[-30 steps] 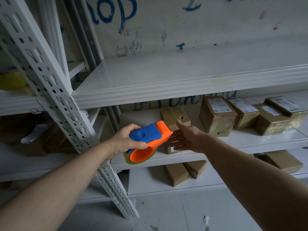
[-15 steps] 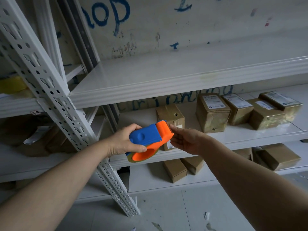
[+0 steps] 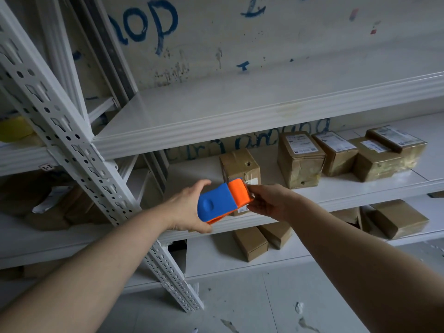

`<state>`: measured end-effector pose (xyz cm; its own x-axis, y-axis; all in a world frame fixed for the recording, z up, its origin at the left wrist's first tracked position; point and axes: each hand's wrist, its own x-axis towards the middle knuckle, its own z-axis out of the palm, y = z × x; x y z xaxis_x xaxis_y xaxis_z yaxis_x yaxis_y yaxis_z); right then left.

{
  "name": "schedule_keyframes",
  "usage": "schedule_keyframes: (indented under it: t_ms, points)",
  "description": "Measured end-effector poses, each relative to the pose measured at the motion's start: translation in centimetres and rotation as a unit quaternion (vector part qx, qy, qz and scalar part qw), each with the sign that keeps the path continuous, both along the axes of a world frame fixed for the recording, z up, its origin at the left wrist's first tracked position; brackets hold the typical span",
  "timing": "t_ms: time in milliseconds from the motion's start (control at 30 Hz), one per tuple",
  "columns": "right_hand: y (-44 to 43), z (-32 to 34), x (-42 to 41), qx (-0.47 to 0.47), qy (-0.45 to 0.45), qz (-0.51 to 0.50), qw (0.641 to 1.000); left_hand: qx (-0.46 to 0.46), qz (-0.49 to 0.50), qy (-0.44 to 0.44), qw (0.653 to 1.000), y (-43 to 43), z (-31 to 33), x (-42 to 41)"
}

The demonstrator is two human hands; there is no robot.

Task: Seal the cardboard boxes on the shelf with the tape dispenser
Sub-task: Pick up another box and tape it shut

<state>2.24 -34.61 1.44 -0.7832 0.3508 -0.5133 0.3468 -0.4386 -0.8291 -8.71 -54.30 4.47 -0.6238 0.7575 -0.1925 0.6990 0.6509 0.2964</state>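
The left hand curls its fingers and thumb round the blue body of the tape dispenser, a light, rigid plastic shell best gripped there, clear of the cutter at the orange end, which the right hand pinches with its fingers. Just beyond those fingers the nearest cardboard box stands on the shelf, probably light and easily dented or shoved back. The tape end, blade and box's lower front are hidden behind dispenser and fingers.
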Motion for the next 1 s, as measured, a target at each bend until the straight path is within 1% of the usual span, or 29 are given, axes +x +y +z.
schedule_keyframes:
  t_ms: [67,133,167,200,267,300,333,400,467,533,633,767,1000]
  points:
    - [-0.3,-0.2,-0.1,0.047,0.018,-0.018,0.999,0.008,-0.016,0.040,0.999,-0.1,-0.1,-0.1]
    - [-0.8,-0.4,-0.4,0.115,0.021,-0.031,0.993,0.032,-0.038,0.053,0.997,-0.6,0.1,-0.4]
    - [-0.8,-0.3,-0.5,0.129,0.024,-0.041,0.991,0.051,-0.049,0.051,0.996,-0.8,0.2,-0.6]
    - [-0.5,-0.3,-0.6,0.123,0.028,-0.055,0.990,0.073,-0.055,0.044,0.995,-1.0,0.4,-0.7]
    - [1.1,0.0,-0.3,0.074,0.033,-0.105,0.991,0.108,-0.048,0.036,0.992,-1.9,0.6,-1.4]
    - [2.3,0.3,-0.1,0.061,0.032,-0.130,0.989,0.108,-0.035,0.037,0.993,-2.6,0.7,-2.0]
    - [3.4,0.6,0.1,0.070,0.028,-0.142,0.987,0.103,-0.020,0.041,0.994,-3.3,0.8,-2.6]
    - [4.8,1.0,-0.1,0.102,0.033,-0.136,0.985,0.094,0.022,0.049,0.994,-4.7,0.6,-3.7]
    - [5.3,1.1,-0.9,0.107,0.052,-0.130,0.984,0.123,0.053,0.035,0.990,-5.0,0.2,-4.4]
    - [5.8,1.1,-1.7,0.115,0.063,-0.121,0.984,0.160,0.064,0.023,0.985,-4.3,0.1,-4.8]
    - [7.2,1.0,-2.7,0.124,0.064,-0.114,0.984,0.187,0.083,0.006,0.979,-3.0,-0.2,-5.7]
    - [8.3,0.8,-4.5,0.121,0.055,-0.109,0.985,0.187,0.117,-0.018,0.975,-2.0,-0.8,-6.4]
    - [9.6,0.1,-6.7,0.131,0.023,-0.098,0.986,0.193,0.151,-0.014,0.969,-0.7,-0.8,-7.9]
